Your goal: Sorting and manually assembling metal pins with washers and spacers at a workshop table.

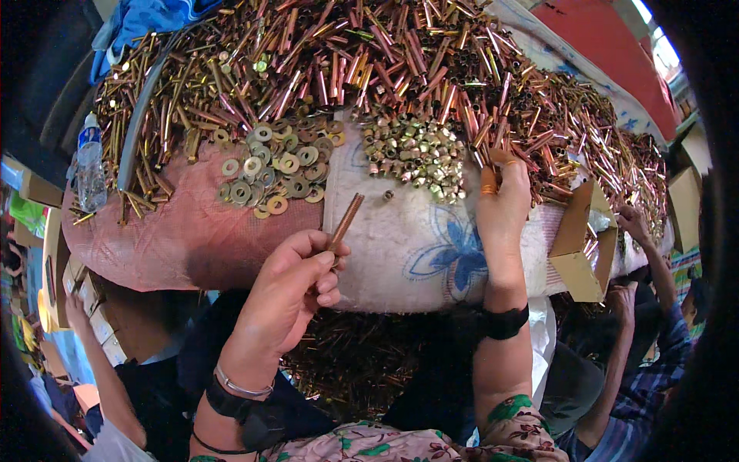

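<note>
In my left hand (289, 277), thumb and curled fingers close round a threaded bolt (348, 219) that points up and to the right. My right hand (506, 196) reaches to the near edge of a pile of copper-coloured metal sleeves (416, 65); its fingertips pinch a sleeve there, partly hidden by the fingers. Just left of that hand lies a heap of small cone-shaped nuts (416, 150), with a single nut (388, 195) apart from it. Flat round washers (289, 163) are spread farther left. Nothing touches the bolt's upper end.
Long bolts (165, 115) fill the left of the padded, cloth-covered surface (377, 269). A plastic bottle (91, 169) and blue cloth (146, 31) are at the left. An open cardboard box (577, 250) stands right of my right arm. Other people's arms (643, 231) show at both sides.
</note>
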The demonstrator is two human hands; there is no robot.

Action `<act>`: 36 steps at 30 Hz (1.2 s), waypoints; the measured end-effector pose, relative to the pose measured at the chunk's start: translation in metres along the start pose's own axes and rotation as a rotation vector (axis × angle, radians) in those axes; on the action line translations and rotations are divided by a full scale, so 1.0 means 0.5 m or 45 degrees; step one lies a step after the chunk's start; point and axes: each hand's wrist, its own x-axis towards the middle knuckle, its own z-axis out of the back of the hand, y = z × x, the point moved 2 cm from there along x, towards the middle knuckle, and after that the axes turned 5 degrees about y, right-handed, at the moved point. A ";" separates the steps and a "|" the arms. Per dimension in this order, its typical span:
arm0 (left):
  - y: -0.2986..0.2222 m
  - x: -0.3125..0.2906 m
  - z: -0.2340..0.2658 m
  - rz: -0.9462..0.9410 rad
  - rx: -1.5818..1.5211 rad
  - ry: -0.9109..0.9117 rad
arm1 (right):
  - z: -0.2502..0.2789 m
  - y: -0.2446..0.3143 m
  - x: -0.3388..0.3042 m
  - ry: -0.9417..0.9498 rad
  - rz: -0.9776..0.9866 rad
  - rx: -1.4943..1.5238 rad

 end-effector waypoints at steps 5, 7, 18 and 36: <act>0.002 0.004 -0.006 0.023 0.096 -0.008 | -0.009 -0.005 0.005 0.130 -0.015 -0.195; 0.005 0.003 -0.007 0.026 0.115 0.000 | -0.010 -0.003 0.007 0.135 -0.048 -0.206; 0.004 0.000 -0.002 0.008 0.118 0.042 | 0.013 0.025 -0.005 0.280 -0.071 -0.498; 0.008 -0.006 -0.003 0.019 0.218 -0.001 | 0.001 0.051 -0.026 0.087 -0.177 0.805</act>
